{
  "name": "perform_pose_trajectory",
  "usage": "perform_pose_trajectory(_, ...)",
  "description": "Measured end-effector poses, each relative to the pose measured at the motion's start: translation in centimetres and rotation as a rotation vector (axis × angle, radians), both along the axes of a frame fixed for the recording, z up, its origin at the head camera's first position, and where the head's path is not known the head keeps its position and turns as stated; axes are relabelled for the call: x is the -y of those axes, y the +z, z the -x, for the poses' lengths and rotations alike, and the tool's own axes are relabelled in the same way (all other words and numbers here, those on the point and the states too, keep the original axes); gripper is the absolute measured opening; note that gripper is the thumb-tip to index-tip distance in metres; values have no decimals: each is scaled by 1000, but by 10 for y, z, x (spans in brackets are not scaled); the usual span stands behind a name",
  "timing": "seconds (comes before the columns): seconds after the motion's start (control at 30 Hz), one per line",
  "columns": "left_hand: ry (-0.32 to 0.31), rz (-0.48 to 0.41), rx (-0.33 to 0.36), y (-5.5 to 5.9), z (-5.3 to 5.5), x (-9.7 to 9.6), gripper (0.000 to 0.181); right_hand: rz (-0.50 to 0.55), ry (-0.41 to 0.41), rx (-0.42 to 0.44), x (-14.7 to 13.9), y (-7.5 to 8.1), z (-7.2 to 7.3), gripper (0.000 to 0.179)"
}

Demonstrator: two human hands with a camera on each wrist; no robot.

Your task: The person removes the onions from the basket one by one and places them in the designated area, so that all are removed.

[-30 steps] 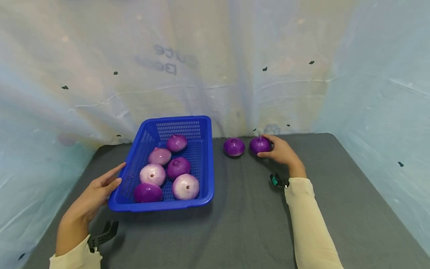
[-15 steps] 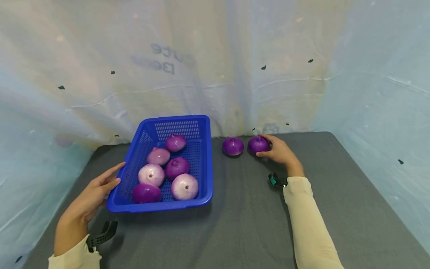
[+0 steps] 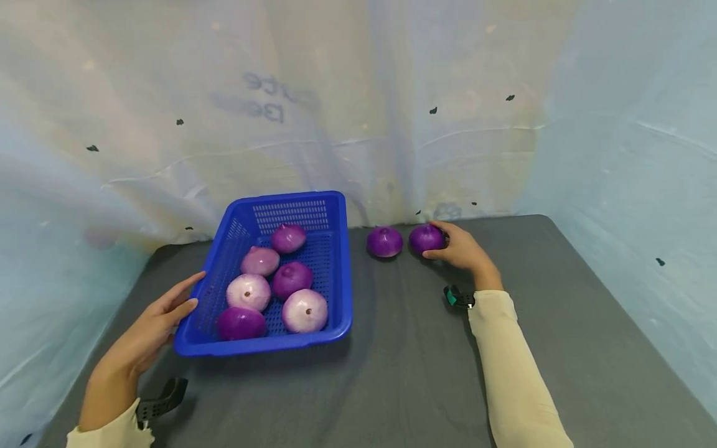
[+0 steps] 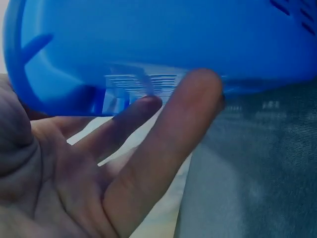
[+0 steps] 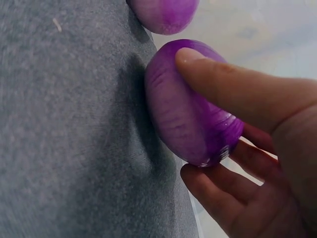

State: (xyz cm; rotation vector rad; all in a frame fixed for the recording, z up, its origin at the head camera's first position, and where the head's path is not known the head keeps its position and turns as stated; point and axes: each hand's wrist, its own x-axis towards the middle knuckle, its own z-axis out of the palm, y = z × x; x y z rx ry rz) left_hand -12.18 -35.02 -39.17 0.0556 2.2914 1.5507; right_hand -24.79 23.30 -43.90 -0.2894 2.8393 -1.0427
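In the head view, my left hand (image 3: 148,330) rests against the left side of a blue plastic basket (image 3: 346,274). Its fingers look fairly straight; the left wrist view shows the thumb (image 4: 193,104) touching the basket's outer wall. Several purple onions lie inside, among them a pale one (image 3: 305,310) and a dark one (image 3: 242,323). To the basket's right, my right hand (image 3: 462,249) grips a purple onion (image 3: 422,239) on the table. The right wrist view shows thumb and fingers around this onion (image 5: 173,109). Beside it sits another purple onion (image 3: 384,241), untouched.
A dark grey cloth covers the table (image 3: 403,373). Behind it and at both sides hangs pale plastic sheeting (image 3: 336,112), close to the table's back edge and the two loose onions.
The head view has shifted slightly, so everything sits a little further left in it. Both hands keep their places, the left at the basket and the right on the onion.
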Motion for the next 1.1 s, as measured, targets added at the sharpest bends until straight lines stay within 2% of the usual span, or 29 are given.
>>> perform_pose_trajectory(0.1, -21, 2, -13, 1, 0, 1, 62, -5, -13, 3, 2, 1, 0, 88)
perform_pose_trajectory(0.3, -11, -3, -17, 0, -2, -1, 63, -12, -37, 9, 4, 2, -2, 88)
perform_pose_trajectory(0.6, 28, 81, -19, -1, -4, -8, 63, -18, -61, 11, 4, 5, -3, 88)
perform_pose_trajectory(0.8, 40, 110, -31, 2, -7, -14, 63, -6, -55, 22, 3, 5, -2, 88)
perform_pose_trajectory(1.1, 48, 211, -30, 9, -6, -21, 57, -6, -48, 17, 2, 7, -2, 88)
